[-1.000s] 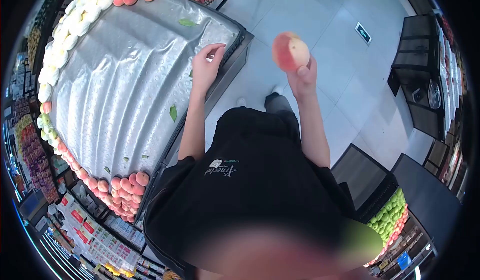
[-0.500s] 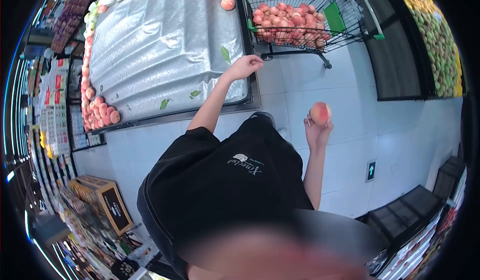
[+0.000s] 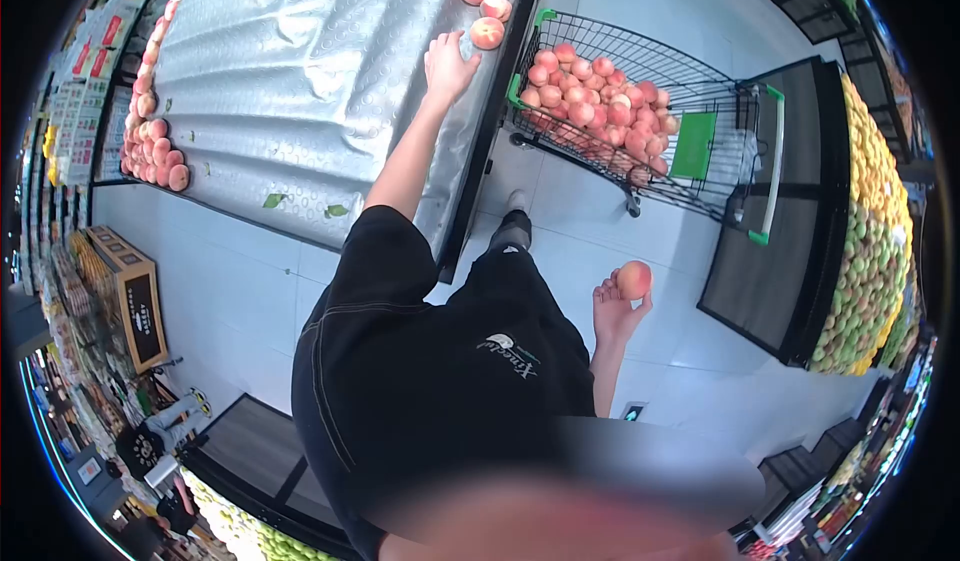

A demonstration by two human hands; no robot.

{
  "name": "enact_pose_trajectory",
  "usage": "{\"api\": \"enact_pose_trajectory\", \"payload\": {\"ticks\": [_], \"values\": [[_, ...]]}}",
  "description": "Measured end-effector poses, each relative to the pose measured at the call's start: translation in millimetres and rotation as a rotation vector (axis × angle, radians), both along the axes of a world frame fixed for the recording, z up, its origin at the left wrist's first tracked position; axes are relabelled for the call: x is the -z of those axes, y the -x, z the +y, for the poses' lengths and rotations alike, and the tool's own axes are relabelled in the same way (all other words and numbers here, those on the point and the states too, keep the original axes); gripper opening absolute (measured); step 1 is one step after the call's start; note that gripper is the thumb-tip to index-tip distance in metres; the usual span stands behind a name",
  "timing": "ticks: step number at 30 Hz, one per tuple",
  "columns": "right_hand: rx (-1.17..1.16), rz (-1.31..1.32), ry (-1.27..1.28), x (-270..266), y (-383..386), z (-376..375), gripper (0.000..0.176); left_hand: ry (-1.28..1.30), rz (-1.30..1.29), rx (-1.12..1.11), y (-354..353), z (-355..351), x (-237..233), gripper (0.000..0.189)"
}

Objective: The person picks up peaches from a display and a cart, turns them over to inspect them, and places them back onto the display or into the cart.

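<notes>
The room is a shop aisle with a pale tiled floor (image 3: 590, 211) and stocked shelves around its edges. On the left stands a wide display table (image 3: 300, 71) lined with wrinkled silver sheeting, mostly bare. A row of peaches (image 3: 155, 151) runs along its left edge, and a few green leaves (image 3: 272, 201) lie near its near edge. Far and to the right of the table is a black wire cart (image 3: 735, 111) on wheels, piled with a heap of peaches (image 3: 600, 86). At the far right, a sloping rack of yellow and green fruit (image 3: 870, 241) runs along the wall. A cardboard box (image 3: 130, 296) sits on the floor at the near left.

The person wears a black shirt (image 3: 440, 381). The left hand (image 3: 447, 61) stretches out over the table's far right corner. It is spread open and palm down on or just above the sheeting, though contact cannot be made out. Its fingers are just beside the nearest of a few loose peaches (image 3: 487, 33) there.

The right hand (image 3: 612, 313) is raised near the body on the right, over bare floor and well apart from the cart. Its palm faces up and its fingers are cupped around a single peach (image 3: 633, 279). This peach is round, so no long axis shows. The stem end cannot be made out, so which way it points is unclear.
</notes>
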State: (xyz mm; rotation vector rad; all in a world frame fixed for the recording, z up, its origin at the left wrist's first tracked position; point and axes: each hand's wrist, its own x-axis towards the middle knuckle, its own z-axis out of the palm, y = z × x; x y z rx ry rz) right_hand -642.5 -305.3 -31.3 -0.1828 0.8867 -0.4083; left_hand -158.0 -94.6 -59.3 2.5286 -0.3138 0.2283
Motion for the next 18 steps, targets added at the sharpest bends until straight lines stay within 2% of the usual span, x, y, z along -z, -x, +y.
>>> {"api": "enact_pose_trajectory", "payload": {"ticks": [5,10,13,16,18], "values": [[-0.163,0.027,0.113,-8.4,-76.2,-65.5,0.064,-0.02,-0.108,0.012,-42.9,-33.0,34.7,0.066],[-0.274,0.05,0.15,-9.6,-137.1,-95.7,0.064,-0.019,-0.083,0.037,-47.2,-38.9,23.9,0.067],[-0.419,0.001,0.217,-5.1,-163.2,-105.5,0.064,0.019,-0.1,0.017,-50.0,-35.4,19.3,0.067],[-0.575,-0.038,0.305,0.7,-194.8,-116.6,0.065,0.39,0.053,-0.107,-34.8,-28.5,-1.0,0.062],[-0.599,-0.051,0.324,2.2,-221.2,-119.6,0.063,0.903,0.27,-0.12,-19.6,-27.9,-22.0,0.056]]}}
